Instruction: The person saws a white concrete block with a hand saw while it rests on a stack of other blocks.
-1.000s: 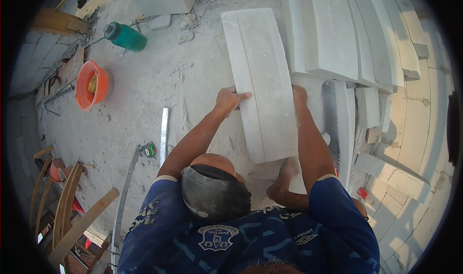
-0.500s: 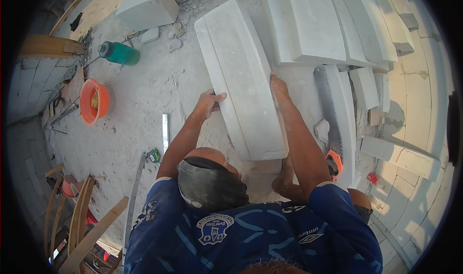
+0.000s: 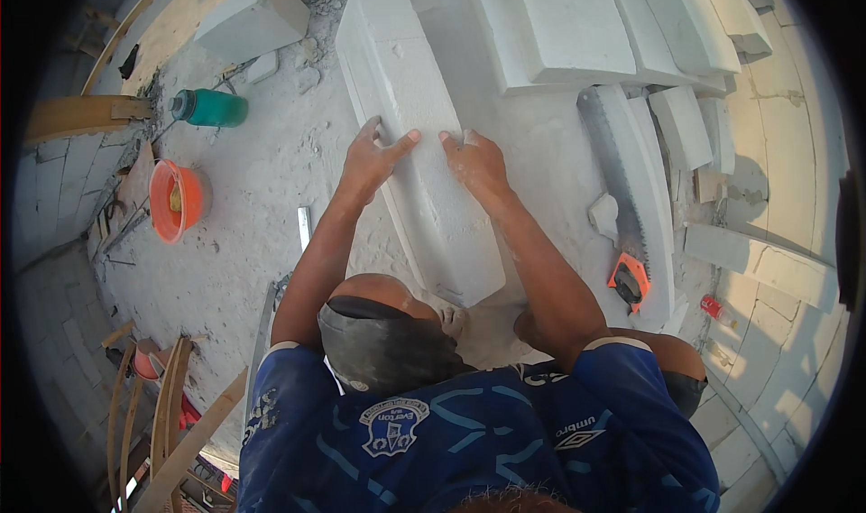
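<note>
A long white foam-like block point(image 3: 397, 71) lies on the dusty ground in front of me, angled from the upper left toward my knees. My left hand point(image 3: 372, 159) grips its left edge, the thumb stretched across the top face. My right hand point(image 3: 476, 163) presses on the top face just beside it, fingers curled at the block's right side. Both hands sit near the block's middle, close together.
A hand saw point(image 3: 621, 188) with an orange handle lies on narrow white blocks to the right. Larger white blocks point(image 3: 559, 26) are stacked at the top right, another block point(image 3: 253, 17) at the top left. A green bottle point(image 3: 209, 107), an orange bucket point(image 3: 176, 199) and wooden planks point(image 3: 81, 116) are on the left.
My hands have shifted from the block's two sides to its top, closer together. The block's far end has swung to the left and it now lies at an angle to the stacked blocks.
</note>
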Demonstrator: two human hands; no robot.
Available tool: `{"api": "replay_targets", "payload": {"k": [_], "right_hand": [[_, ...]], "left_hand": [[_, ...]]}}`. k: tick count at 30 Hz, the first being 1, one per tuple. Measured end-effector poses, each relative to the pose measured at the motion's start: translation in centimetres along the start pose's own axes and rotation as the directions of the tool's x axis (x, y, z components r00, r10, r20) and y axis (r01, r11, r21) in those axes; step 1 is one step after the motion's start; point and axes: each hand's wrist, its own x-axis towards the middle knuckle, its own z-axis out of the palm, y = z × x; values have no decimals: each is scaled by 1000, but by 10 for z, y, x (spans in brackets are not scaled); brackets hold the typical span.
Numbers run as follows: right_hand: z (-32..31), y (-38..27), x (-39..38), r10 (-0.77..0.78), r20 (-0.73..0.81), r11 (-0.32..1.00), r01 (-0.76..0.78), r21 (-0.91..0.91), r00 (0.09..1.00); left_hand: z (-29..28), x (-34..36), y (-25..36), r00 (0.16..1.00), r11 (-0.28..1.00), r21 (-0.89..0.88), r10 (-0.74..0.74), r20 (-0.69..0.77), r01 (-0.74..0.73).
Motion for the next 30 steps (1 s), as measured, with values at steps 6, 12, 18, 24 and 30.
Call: {"api": "replay_targets", "payload": {"k": [6, 12, 18, 24, 30], "right_hand": [[15, -25, -15, -149, 23, 989, 149, 11, 989], [48, -33, -32, -254, 82, 967, 255, 4, 964], [50, -17, -25, -291, 57, 944, 276, 182, 955], [52, -7, -20, -294, 124, 933, 257, 252, 948], [85, 95, 25, 18, 199, 974, -62, 216, 980]], "left_hand": [[-38, -8, 3, 990, 988, -140, 77, 116, -60], [-68, -4, -34, 996, 974, -220, -30, 81, 47], [-74, 5, -27, 999, 985, -164, -47, 18, 49], [-47, 30, 37, 893, 778, 594, 396, -215, -202], [-23, 72, 20, 872, 750, 655, 381, -308, -96]]}}
